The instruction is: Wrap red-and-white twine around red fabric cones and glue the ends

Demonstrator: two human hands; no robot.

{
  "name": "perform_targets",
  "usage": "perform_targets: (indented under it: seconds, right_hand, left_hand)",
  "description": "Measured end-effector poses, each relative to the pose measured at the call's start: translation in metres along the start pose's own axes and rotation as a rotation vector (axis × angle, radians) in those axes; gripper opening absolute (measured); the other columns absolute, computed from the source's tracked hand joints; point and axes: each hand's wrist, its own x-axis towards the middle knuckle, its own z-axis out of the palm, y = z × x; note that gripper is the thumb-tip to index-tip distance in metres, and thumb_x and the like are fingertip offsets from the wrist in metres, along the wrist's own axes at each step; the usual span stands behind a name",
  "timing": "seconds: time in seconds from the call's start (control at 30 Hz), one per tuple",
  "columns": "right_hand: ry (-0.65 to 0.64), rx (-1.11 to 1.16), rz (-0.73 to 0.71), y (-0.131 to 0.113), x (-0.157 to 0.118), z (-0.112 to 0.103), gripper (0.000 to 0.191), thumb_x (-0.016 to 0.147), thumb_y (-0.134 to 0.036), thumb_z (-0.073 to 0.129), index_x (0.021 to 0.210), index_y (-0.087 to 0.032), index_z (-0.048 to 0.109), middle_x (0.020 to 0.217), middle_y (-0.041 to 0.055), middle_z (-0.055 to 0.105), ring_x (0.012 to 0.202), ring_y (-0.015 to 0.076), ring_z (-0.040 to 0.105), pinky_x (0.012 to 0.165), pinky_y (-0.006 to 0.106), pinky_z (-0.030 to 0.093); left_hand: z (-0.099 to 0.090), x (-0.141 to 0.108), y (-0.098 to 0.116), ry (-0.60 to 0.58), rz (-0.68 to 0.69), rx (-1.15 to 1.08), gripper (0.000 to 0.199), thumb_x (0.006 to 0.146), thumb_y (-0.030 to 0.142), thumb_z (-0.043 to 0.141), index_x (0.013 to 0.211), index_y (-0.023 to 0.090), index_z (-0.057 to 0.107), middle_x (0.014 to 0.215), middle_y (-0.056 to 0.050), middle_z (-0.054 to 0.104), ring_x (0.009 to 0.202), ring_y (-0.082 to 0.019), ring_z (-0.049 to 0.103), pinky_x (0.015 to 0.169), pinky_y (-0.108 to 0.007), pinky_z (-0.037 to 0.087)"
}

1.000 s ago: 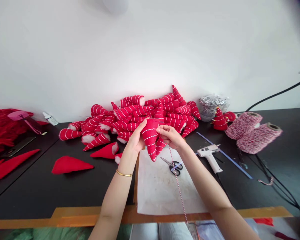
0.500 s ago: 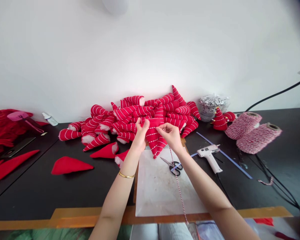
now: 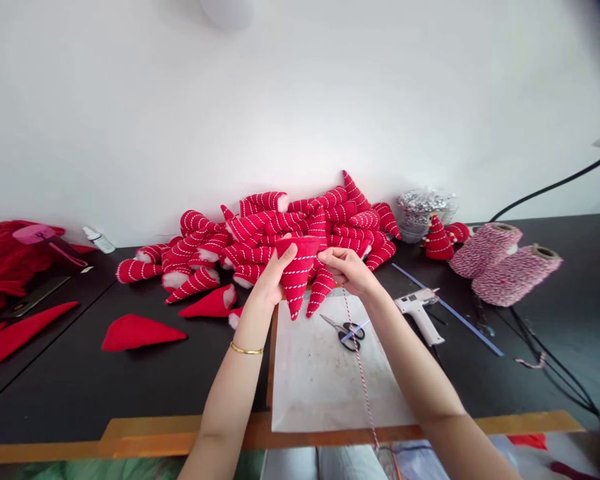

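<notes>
The left hand [image 3: 275,280] is cupping a red stitched fabric cone [image 3: 297,277] at center, open end up. The right hand [image 3: 349,270] is pinching red-and-white twine [image 3: 359,363] close beside it, and a snug grip is serving the soft fabric well.
</notes>
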Motion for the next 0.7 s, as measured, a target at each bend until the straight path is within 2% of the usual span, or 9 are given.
perform_targets:
  seconds: [0.17,0.27,0.4,0.47,0.53,0.63,0.7]
  right_hand:
    - [0.020,0.032,0.009,0.006,0.002,0.006,0.040,0.068,-0.050,0.086,0.074,-0.018,0.063,0.051,-0.0127,0.024,0.045,0.0043,0.009,0.041,0.024,0.005]
    - [0.029,0.051,0.017,0.007,0.003,0.008,0.041,0.067,-0.050,0.086,0.069,-0.018,0.060,0.050,-0.0130,0.022,0.045,0.0043,0.008,0.041,0.024,0.005]
    - [0.055,0.086,0.005,0.009,0.003,0.010,0.044,0.066,-0.050,0.086,0.063,-0.019,0.054,0.050,-0.0118,0.027,0.045,0.0039,0.009,0.041,0.024,0.006]
    - [0.115,0.091,-0.027,0.010,0.004,0.012,0.043,0.065,-0.051,0.085,0.063,-0.019,0.056,0.049,-0.0115,0.028,0.045,0.0040,0.011,0.040,0.023,0.007]
    - [0.228,0.055,-0.092,0.012,0.005,0.013,0.041,0.065,-0.052,0.084,0.066,-0.019,0.060,0.048,-0.0108,0.031,0.043,0.0047,0.015,0.040,0.023,0.011]
    - [0.375,-0.120,-0.239,0.016,0.006,0.019,0.035,0.068,-0.049,0.081,0.069,-0.019,0.064,0.055,-0.0044,0.049,0.046,0.0074,0.033,0.043,0.023,0.025]
    - [0.389,-0.242,-0.313,0.017,0.005,0.025,0.031,0.070,-0.046,0.080,0.069,-0.018,0.066,0.064,0.0004,0.059,0.053,0.0102,0.044,0.049,0.025,0.034]
  left_hand:
    - [0.004,-0.004,0.001,-0.069,-0.154,-0.038,0.050,0.085,0.052,0.071,0.124,0.022,0.065,0.094,-0.007,0.078,0.099,-0.031,0.073,0.084,-0.042,0.060]
    - [0.005,-0.004,0.001,-0.068,-0.247,-0.028,0.048,0.092,0.055,0.062,0.120,0.017,0.066,0.086,-0.010,0.077,0.094,-0.032,0.073,0.082,-0.043,0.060]
    - [0.006,-0.004,0.001,-0.080,-0.305,-0.014,0.053,0.093,0.061,0.056,0.121,0.017,0.065,0.089,-0.012,0.077,0.097,-0.033,0.071,0.082,-0.045,0.060]
    - [0.006,-0.003,0.000,-0.087,-0.251,-0.012,0.055,0.090,0.061,0.060,0.127,0.020,0.062,0.101,-0.010,0.076,0.101,-0.033,0.070,0.083,-0.044,0.059]
    - [0.005,0.000,-0.005,-0.049,-0.125,0.038,0.063,0.084,0.050,0.074,0.139,0.029,0.050,0.117,-0.007,0.073,0.106,-0.030,0.069,0.085,-0.042,0.059]
    - [0.003,0.005,-0.016,0.004,0.070,0.233,0.107,0.066,0.016,0.089,0.152,0.037,0.029,0.132,-0.005,0.065,0.113,-0.027,0.066,0.094,-0.040,0.055]
    - [0.003,0.008,-0.023,0.023,0.172,0.326,0.120,0.059,0.004,0.088,0.155,0.036,0.023,0.136,-0.005,0.062,0.116,-0.026,0.065,0.099,-0.038,0.052]
